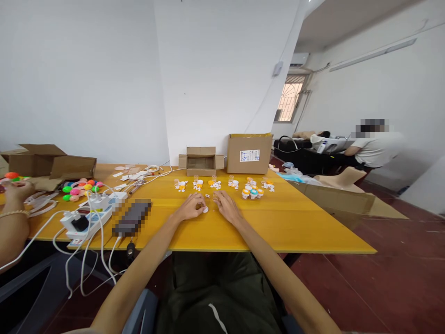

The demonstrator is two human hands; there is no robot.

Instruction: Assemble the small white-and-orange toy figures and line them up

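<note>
My left hand rests low over the yellow table, its thumb and fingers closed in a pinch on the edge of a small white disc. Just to the right, my right hand is curled with its fingertips down near the tabletop. What looks like a small clear piece shows at those fingertips, too small to make out. Between and beyond the hands lies another little white piece. Farther back, small piles of white and orange parts sit in a row with clear cups. Capped little jars cluster to the right.
An open carton and a closed cardboard box stand along the wall. On the left are a power strip with white cables, a dark phone-like device, colourful balls and another person's hand. A person sits far right.
</note>
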